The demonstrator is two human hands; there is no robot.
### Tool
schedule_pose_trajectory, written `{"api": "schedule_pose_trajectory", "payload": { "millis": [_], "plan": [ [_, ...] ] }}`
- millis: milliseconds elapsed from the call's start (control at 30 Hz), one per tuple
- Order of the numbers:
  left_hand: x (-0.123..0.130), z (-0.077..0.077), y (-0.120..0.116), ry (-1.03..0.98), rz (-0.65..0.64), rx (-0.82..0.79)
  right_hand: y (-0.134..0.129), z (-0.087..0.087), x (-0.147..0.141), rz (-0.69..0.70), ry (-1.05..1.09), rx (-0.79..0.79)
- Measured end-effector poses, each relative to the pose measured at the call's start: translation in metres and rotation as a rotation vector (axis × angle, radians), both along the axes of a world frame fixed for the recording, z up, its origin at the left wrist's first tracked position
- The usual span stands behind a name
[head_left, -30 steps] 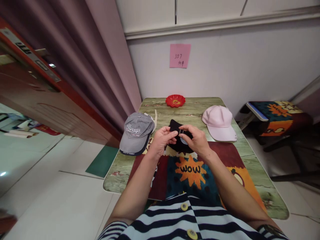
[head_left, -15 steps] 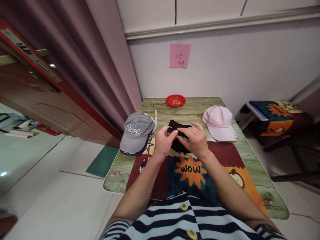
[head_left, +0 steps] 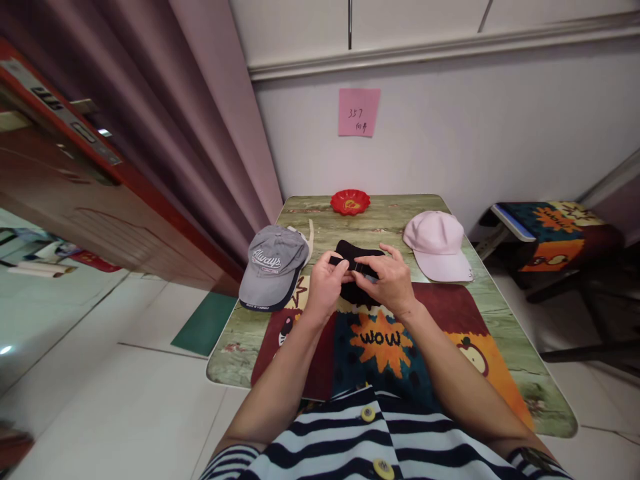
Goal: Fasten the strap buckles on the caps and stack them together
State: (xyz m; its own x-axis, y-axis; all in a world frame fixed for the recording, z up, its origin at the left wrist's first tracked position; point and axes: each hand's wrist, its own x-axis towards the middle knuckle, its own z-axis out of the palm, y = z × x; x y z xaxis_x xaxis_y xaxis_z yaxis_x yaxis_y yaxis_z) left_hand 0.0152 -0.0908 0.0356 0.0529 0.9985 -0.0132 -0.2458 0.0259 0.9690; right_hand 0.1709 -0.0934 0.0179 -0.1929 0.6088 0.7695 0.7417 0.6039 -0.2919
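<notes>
A black cap [head_left: 361, 293] lies at the middle of the table, its strap stretched between my two hands. My left hand [head_left: 326, 283] pinches the left end of the black strap between thumb and fingers. On the right, my right hand [head_left: 387, 279] grips the strap near a small buckle, with some fingers raised. A grey cap [head_left: 273, 263] with white lettering rests to the left, and a pale pink cap [head_left: 440, 243] sits to the right. Much of the black cap is hidden behind my hands.
A red scalloped dish [head_left: 351, 203] stands at the back of the green wood-patterned table [head_left: 305, 208]. Under my arms lies a colourful mat [head_left: 383, 340]. A pink note [head_left: 359, 112] is on the wall, with a curtain and door at left and a stool at right.
The black strap shows more between my fingertips, and my right hand has shifted slightly left. Both hands keep their hold. The view has moved a little.
</notes>
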Motion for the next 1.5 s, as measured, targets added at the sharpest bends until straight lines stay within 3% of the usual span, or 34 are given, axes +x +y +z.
{"api": "schedule_pose_trajectory", "payload": {
  "millis": [267,433,600,733,800,867,967,1233,1500],
  "plan": [
    [-0.005,0.005,-0.001,-0.101,-0.081,-0.079,0.0,-0.001,0.0,0.026,0.078,-0.103],
    [-0.012,0.005,0.004,-0.076,-0.087,-0.068,-0.002,0.001,0.013,0.087,0.167,-0.328],
    [-0.016,-0.003,0.009,0.114,-0.013,-0.025,-0.002,0.003,0.026,0.167,0.335,-0.595],
    [-0.02,0.003,0.01,0.282,0.134,0.154,0.0,0.004,0.025,0.236,0.41,-0.682],
    [-0.023,0.011,0.011,0.425,0.083,0.276,0.001,0.006,0.023,0.264,0.406,-0.701],
    [-0.027,0.019,0.013,0.563,-0.064,0.348,0.001,0.008,0.021,0.281,0.402,-0.708],
    [-0.029,0.025,0.017,0.658,-0.229,0.334,0.001,0.01,0.02,0.285,0.408,-0.709],
    [-0.03,0.018,0.019,0.49,-0.349,0.147,0.0,0.01,0.017,0.227,0.377,-0.682],
    [-0.031,0.013,0.023,0.495,-0.314,0.124,0.0,0.005,0.016,0.185,0.359,-0.681]
  ]
}}
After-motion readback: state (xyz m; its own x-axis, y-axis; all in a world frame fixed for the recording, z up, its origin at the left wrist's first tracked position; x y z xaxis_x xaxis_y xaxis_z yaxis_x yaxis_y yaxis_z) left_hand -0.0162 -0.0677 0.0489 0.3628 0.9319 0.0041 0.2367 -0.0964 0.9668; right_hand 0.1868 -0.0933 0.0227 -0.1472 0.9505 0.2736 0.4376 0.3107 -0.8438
